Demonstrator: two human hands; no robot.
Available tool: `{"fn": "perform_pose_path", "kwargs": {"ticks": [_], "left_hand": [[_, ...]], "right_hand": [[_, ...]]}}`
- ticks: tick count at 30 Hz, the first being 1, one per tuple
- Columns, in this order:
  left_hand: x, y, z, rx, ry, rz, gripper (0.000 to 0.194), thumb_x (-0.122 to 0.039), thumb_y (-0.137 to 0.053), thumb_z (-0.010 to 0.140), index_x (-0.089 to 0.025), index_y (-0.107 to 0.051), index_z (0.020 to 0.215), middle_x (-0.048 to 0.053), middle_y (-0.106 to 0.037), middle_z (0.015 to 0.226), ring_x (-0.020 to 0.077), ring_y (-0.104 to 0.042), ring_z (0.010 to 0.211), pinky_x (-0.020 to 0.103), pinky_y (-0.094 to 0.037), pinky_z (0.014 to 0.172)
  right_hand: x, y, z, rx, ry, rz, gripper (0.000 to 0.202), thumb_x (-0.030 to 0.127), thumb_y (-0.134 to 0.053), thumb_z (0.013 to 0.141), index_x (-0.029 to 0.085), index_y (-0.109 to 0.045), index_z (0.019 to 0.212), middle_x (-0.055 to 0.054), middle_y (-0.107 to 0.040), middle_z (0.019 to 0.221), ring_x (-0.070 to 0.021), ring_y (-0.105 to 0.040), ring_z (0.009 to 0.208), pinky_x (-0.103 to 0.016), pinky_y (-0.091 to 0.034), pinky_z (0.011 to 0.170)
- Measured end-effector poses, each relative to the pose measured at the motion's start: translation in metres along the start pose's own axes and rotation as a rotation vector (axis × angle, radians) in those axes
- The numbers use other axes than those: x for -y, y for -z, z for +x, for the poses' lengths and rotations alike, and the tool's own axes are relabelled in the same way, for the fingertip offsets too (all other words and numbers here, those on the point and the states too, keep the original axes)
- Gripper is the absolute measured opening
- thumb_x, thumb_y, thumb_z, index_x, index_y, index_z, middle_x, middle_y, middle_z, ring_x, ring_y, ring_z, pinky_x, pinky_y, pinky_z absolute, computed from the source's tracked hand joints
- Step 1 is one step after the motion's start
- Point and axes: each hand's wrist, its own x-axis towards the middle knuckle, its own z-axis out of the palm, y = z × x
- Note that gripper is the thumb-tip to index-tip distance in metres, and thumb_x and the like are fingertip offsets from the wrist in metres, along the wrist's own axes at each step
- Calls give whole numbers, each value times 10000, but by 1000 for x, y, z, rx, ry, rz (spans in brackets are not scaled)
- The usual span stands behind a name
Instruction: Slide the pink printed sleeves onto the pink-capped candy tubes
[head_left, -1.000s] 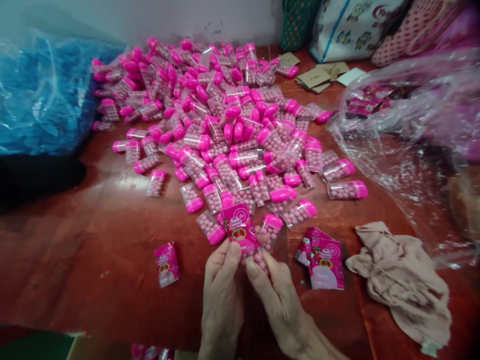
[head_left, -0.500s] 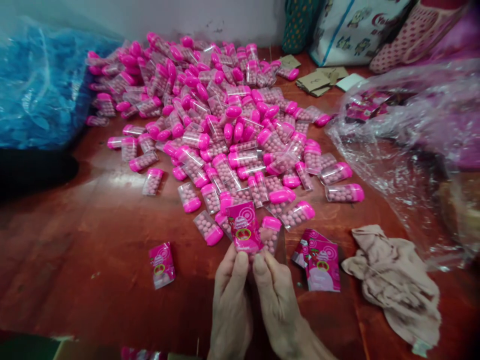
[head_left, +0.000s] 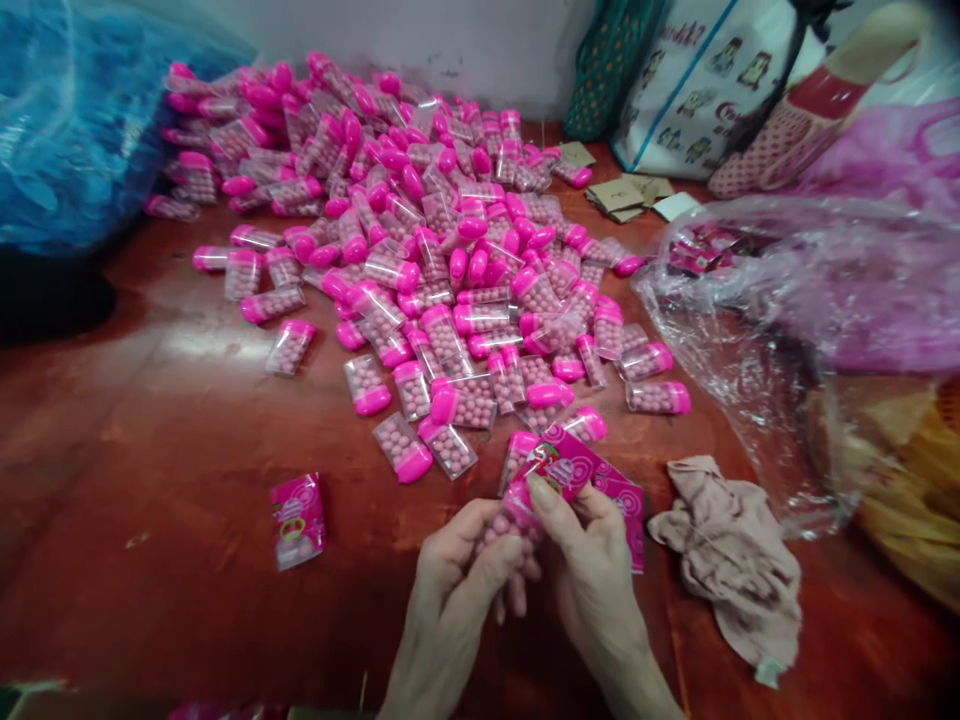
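My left hand (head_left: 457, 590) is closed around a small clear candy box (head_left: 504, 530) full of pink balls, tilted up to the right. In my right hand (head_left: 592, 560), thumb and fingers pinch a printed pink sleeve (head_left: 566, 462) at the upper end of that box. Whether the box's end is inside the sleeve is hidden by my fingers. Behind my right hand, more flat pink sleeves (head_left: 630, 505) lie on the table, partly covered. One box wearing its sleeve (head_left: 298, 522) lies to the left. A large heap of pink-capped candy boxes (head_left: 442, 345) spreads out beyond my hands.
The reddish wooden table (head_left: 172, 430) runs back to a pale wall. A crumpled beige cloth (head_left: 731, 560) lies at the right, below a clear plastic bag (head_left: 757, 340). Cardboard pieces (head_left: 619, 195) and a printed white bag (head_left: 697, 80) stand farther back. Blue bagged material (head_left: 82, 130) fills the left corner.
Both hands were pinching an upright pink sleeve together. Now the left grips a candy box and the right alone holds the sleeve, tilted and farther right. The view has shifted slightly.
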Motion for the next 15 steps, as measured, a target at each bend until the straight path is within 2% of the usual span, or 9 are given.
{"fn": "perform_pose_path", "kwargs": {"ticks": [3, 6, 8, 10, 13, 15], "left_hand": [[-3, -5, -5, -63, -44, 114, 183, -316, -535, 836, -156, -609, 787, -8, -535, 572, 80, -440, 445, 190, -338, 432], [-6, -10, -10, -142, -100, 151, 196, -322, -532, 832, -158, -636, 806, -33, -453, 507, 85, -397, 431, 199, -321, 430], [-5, -13, -10, -198, -130, 152, 201, -316, -542, 823, -158, -652, 881, -41, -429, 490, 86, -376, 427, 199, -305, 424], [-3, -14, -8, -231, -150, 147, 216, -300, -557, 814, -161, -650, 950, -42, -433, 499, 85, -372, 435, 197, -306, 431], [-2, -13, -3, -157, -140, 135, 196, -279, -557, 816, -162, -652, 941, -38, -448, 520, 91, -404, 466, 196, -339, 464], [-1, -10, 1, -34, -90, 91, 170, -264, -574, 803, -164, -641, 922, -23, -499, 566, 94, -444, 491, 195, -357, 474]], "right_hand": [[-2, -1, -1, 39, -71, -63, 280, 368, -687, 742, 138, -590, 614, 25, -570, 497, -64, -462, 357, -165, -388, 326], [-4, -2, -5, 23, -99, -166, 293, 378, -698, 727, 129, -599, 610, 19, -565, 485, -72, -474, 359, -170, -399, 328], [-4, -2, -7, 10, -97, -178, 241, 354, -715, 715, 129, -641, 676, 13, -591, 522, -81, -502, 394, -172, -419, 352], [-1, -1, -8, 58, -118, -123, 204, 333, -718, 717, 139, -671, 763, 19, -608, 547, -82, -507, 394, -177, -428, 357], [9, 1, -6, 155, -167, -12, 197, 295, -715, 725, 159, -681, 864, 30, -618, 553, -84, -501, 369, -192, -436, 353], [16, 3, -2, 115, -127, 43, 182, 264, -726, 711, 164, -687, 859, 19, -647, 589, -98, -551, 425, -193, -462, 395]]}}
